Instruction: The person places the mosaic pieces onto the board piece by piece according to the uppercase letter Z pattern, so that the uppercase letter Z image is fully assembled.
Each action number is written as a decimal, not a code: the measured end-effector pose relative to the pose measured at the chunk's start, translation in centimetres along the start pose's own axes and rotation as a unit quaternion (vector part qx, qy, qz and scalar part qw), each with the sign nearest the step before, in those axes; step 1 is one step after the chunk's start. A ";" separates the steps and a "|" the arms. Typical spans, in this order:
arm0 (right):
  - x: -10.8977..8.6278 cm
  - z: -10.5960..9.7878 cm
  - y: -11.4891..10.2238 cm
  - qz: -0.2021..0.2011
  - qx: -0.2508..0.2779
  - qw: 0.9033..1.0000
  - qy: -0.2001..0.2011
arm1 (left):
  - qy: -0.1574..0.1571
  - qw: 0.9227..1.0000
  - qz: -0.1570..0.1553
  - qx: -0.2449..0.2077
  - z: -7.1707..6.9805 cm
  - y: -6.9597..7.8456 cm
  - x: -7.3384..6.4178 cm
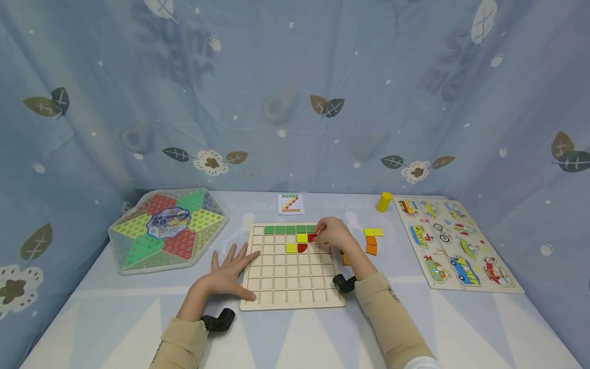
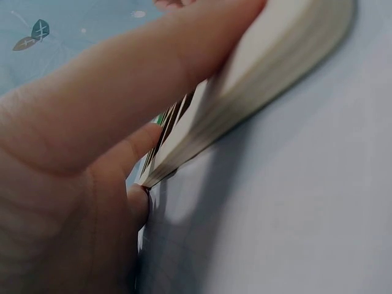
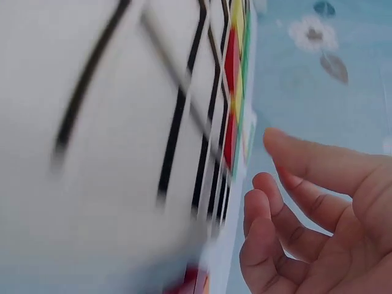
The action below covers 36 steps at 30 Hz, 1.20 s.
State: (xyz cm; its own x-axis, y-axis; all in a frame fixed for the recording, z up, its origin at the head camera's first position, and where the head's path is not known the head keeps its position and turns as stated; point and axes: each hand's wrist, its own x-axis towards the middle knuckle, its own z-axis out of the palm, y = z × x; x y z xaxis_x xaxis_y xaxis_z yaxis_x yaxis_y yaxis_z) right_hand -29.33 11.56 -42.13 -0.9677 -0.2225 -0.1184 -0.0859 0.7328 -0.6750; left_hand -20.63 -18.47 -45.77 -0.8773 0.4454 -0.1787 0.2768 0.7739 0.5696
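Observation:
A wooden grid board (image 1: 281,282) lies flat on the table. Green squares (image 1: 286,230) fill part of its top row, with yellow squares (image 1: 292,248) and red quarter-round pieces (image 1: 302,248) below. My left hand (image 1: 226,277) spreads its fingers at the board's left edge; in the left wrist view the thumb (image 2: 122,92) rests against the rim. Over the upper right of the board is my right hand (image 1: 335,234), its fingertips beside a red piece (image 1: 312,238). In the right wrist view the fingers (image 3: 260,239) are loosely bent, and no piece shows between them and the thumb.
Right of the board lie loose yellow tiles (image 1: 373,232) and orange tiles (image 1: 371,245). Behind it is a pattern card (image 1: 291,204). A yellow cylinder (image 1: 384,202) and a picture puzzle (image 1: 454,241) are on the right; a hexagonal game box (image 1: 168,228) is on the left.

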 end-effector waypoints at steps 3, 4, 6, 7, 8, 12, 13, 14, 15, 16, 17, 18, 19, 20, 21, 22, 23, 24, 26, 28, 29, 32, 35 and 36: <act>-0.1 -1.1 1.5 0.033 0.007 0.999 0.017 | 0.001 1.000 -0.001 0.003 0.0 0.0 -0.1; -0.1 -1.3 2.0 0.043 0.006 0.999 0.020 | 0.000 1.000 -0.002 0.004 0.0 0.0 -0.1; -0.3 -1.8 2.9 0.065 -0.003 0.998 0.018 | 0.000 1.000 -0.003 0.005 0.0 0.1 -0.2; -0.3 -2.0 3.2 0.078 -0.009 0.997 0.013 | 0.000 1.000 -0.004 0.006 -0.1 0.1 -0.2; -0.4 -2.1 3.5 0.093 -0.014 0.996 0.008 | 0.000 1.000 -0.004 0.005 -0.1 0.1 -0.2; -0.7 -2.5 4.4 0.128 -0.029 0.991 -0.010 | 0.000 1.000 -0.003 0.002 -0.2 0.2 -0.3; -0.7 -2.6 4.5 0.131 -0.030 0.991 -0.011 | 0.000 1.000 -0.003 0.001 -0.2 0.2 -0.3; -0.8 -2.6 4.6 0.133 -0.031 0.991 -0.011 | 0.000 1.000 -0.002 0.000 -0.2 0.2 -0.3; -0.8 -2.6 4.7 0.131 -0.032 0.991 -0.011 | 0.000 1.000 -0.002 -0.001 -0.2 0.3 -0.3; -0.8 -2.6 4.8 0.128 -0.033 0.991 -0.012 | 0.000 1.000 -0.001 -0.002 -0.2 0.3 -0.3; -0.8 -2.6 4.8 0.124 -0.032 0.992 -0.011 | 0.000 1.000 -0.001 -0.003 -0.2 0.3 -0.3; -0.8 -2.6 4.8 0.122 -0.031 0.992 -0.010 | 0.000 1.000 -0.001 -0.004 -0.2 0.3 -0.3; -0.8 -2.6 4.8 0.120 -0.030 0.992 -0.009 | 0.000 1.000 -0.001 -0.003 -0.2 0.3 -0.3; -0.8 -2.6 4.8 0.117 -0.028 0.993 -0.007 | -0.001 1.000 -0.001 -0.003 -0.2 0.3 -0.2; -0.8 -2.6 4.8 0.114 -0.025 0.993 -0.004 | -0.001 1.000 -0.001 -0.002 -0.2 0.3 -0.2; -0.8 -2.6 4.8 0.114 -0.018 0.993 0.000 | -0.001 1.000 -0.001 -0.002 -0.2 0.2 -0.2; -0.9 -2.5 4.7 0.112 -0.012 0.994 0.005 | -0.001 1.000 -0.001 -0.001 -0.1 0.2 -0.2; -0.9 -2.6 4.7 0.111 -0.007 0.994 0.011 | -0.002 1.000 -0.002 0.000 -0.1 0.2 -0.2; -0.9 -2.6 4.5 0.108 0.011 0.994 0.026 | -0.002 1.000 -0.001 0.000 -0.1 0.2 -0.2; -0.8 -2.5 4.2 0.098 0.038 0.994 0.040 | -0.002 1.000 -0.001 -0.001 -0.1 0.2 -0.2; -0.8 -2.4 3.9 0.094 0.057 0.993 0.043 | -0.002 1.000 -0.001 -0.001 -0.1 0.2 -0.2; -0.7 -1.9 3.0 0.089 0.118 0.988 0.036 | -0.002 1.000 -0.001 0.000 -0.1 0.3 -0.2; -0.7 -1.1 2.0 0.079 0.159 0.984 0.013 | -0.002 1.000 0.000 0.001 -0.2 0.3 -0.2; -0.7 -0.8 1.6 0.074 0.160 0.984 0.006 | -0.001 1.000 0.001 0.001 -0.2 0.3 -0.2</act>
State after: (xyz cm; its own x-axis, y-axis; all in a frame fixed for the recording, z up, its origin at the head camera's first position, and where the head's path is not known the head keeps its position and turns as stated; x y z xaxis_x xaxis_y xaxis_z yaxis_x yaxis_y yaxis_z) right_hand -28.97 13.42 -42.53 -0.9669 -0.1192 -0.2254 0.1337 0.5155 -0.8464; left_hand -20.48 -18.38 -45.43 -0.8757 0.4480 -0.1800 0.2789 0.7737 0.5688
